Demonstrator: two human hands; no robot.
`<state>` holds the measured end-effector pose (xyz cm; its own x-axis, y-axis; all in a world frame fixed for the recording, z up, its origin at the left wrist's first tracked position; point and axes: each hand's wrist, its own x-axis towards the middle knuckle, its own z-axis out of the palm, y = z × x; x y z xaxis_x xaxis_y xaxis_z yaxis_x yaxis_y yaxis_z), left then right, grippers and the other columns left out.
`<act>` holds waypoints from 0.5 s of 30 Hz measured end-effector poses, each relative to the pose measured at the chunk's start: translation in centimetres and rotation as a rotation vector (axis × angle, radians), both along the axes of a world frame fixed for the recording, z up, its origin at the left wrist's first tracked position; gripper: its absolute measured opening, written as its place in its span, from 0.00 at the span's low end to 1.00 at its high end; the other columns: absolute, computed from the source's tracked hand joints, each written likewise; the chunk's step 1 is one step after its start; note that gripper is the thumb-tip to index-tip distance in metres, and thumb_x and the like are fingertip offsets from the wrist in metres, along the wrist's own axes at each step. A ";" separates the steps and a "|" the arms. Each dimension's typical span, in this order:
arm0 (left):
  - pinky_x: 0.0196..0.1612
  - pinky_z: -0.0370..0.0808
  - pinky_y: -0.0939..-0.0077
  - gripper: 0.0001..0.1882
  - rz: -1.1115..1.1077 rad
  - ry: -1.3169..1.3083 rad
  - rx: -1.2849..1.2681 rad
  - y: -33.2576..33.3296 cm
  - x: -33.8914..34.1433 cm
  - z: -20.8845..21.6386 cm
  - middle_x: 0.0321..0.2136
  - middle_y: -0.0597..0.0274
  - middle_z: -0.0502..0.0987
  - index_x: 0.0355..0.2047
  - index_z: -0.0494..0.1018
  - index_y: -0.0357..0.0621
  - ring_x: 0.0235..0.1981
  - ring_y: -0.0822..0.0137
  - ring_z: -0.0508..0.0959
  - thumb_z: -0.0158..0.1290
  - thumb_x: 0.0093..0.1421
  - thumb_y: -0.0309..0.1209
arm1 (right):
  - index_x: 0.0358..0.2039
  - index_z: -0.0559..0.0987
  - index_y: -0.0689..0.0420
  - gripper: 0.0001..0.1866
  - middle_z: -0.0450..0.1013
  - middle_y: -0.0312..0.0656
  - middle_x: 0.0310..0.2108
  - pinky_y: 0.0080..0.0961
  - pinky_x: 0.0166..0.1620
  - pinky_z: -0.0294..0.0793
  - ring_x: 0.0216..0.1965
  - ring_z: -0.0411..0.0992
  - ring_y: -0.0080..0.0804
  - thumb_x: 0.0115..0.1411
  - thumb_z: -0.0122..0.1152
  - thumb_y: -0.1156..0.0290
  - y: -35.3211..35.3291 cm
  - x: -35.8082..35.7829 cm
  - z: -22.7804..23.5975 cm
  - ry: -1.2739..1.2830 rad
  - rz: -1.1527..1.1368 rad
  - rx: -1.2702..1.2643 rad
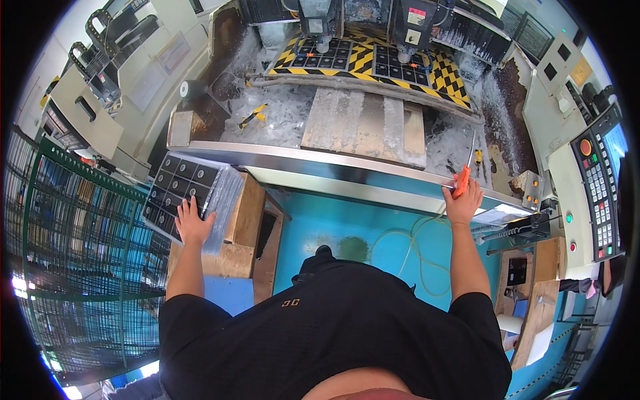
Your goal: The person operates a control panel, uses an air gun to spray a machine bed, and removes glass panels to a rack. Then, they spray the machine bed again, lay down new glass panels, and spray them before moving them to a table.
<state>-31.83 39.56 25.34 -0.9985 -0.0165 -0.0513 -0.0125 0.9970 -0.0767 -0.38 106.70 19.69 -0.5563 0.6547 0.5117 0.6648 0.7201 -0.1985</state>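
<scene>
My left hand (193, 223) rests with spread fingers on a stack of black square panels with round marks (181, 181), at the left by the machine's front. Clear plastic sheets or trays (225, 200) show along the stack's side. In my right hand (465, 202) is an orange air blow gun (461, 180), its thin metal nozzle pointing up and away over the machine's front edge. Further back, two groups of black square pieces (325, 55) lie on the black-and-yellow striped bed (361, 63), beneath two spindle heads (323, 44).
A metal ledge (320, 162) runs between me and the wet, white-crusted machine bay. A wooden stand (245, 220) holds the stack at left, beside a green wire rack (87, 267). At right are a control panel (597, 180) and wooden shelf (533, 300). A pale hose (417, 250) loops across the blue floor.
</scene>
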 end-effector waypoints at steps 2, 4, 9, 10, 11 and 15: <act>0.73 0.42 0.50 0.52 -0.002 0.003 0.003 0.0 0.0 0.0 0.74 0.57 0.45 0.73 0.47 0.60 0.74 0.54 0.44 0.55 0.53 0.61 | 0.62 0.69 0.52 0.46 0.63 0.43 0.63 0.56 0.70 0.44 0.69 0.53 0.48 0.48 0.68 0.38 0.0 0.0 0.0 0.001 0.000 0.002; 0.73 0.42 0.50 0.52 -0.004 0.005 0.008 0.0 0.0 0.0 0.74 0.57 0.45 0.73 0.47 0.60 0.74 0.54 0.44 0.55 0.53 0.61 | 0.63 0.69 0.52 0.46 0.63 0.43 0.63 0.55 0.70 0.44 0.69 0.53 0.48 0.48 0.68 0.38 -0.1 0.0 0.1 0.003 0.002 0.003; 0.73 0.42 0.49 0.52 -0.007 0.014 0.010 -0.2 0.0 -0.2 0.74 0.56 0.46 0.73 0.47 0.59 0.74 0.53 0.44 0.56 0.53 0.60 | 0.63 0.68 0.51 0.46 0.63 0.43 0.63 0.55 0.70 0.44 0.69 0.53 0.48 0.48 0.69 0.39 -0.1 0.0 0.2 -0.011 -0.002 -0.002; 0.73 0.42 0.49 0.52 -0.008 0.018 0.013 -0.2 0.0 -0.3 0.74 0.56 0.46 0.73 0.47 0.59 0.74 0.53 0.44 0.56 0.53 0.60 | 0.63 0.68 0.51 0.46 0.63 0.43 0.63 0.54 0.70 0.44 0.69 0.53 0.48 0.48 0.69 0.39 -0.1 0.0 0.2 -0.014 -0.004 -0.007; 0.73 0.42 0.49 0.52 -0.009 0.018 0.013 -0.2 0.0 -0.3 0.74 0.56 0.46 0.73 0.47 0.59 0.74 0.53 0.44 0.56 0.53 0.60 | 0.63 0.68 0.51 0.46 0.63 0.43 0.63 0.54 0.70 0.44 0.69 0.53 0.48 0.48 0.69 0.39 -0.1 0.0 0.2 -0.014 -0.004 -0.007; 0.72 0.42 0.49 0.52 -0.011 0.023 0.017 -0.3 0.0 -0.4 0.73 0.56 0.46 0.73 0.48 0.59 0.74 0.53 0.44 0.56 0.53 0.60 | 0.63 0.68 0.51 0.46 0.62 0.43 0.63 0.54 0.70 0.44 0.69 0.53 0.48 0.48 0.69 0.39 -0.2 0.0 0.2 -0.009 -0.001 -0.003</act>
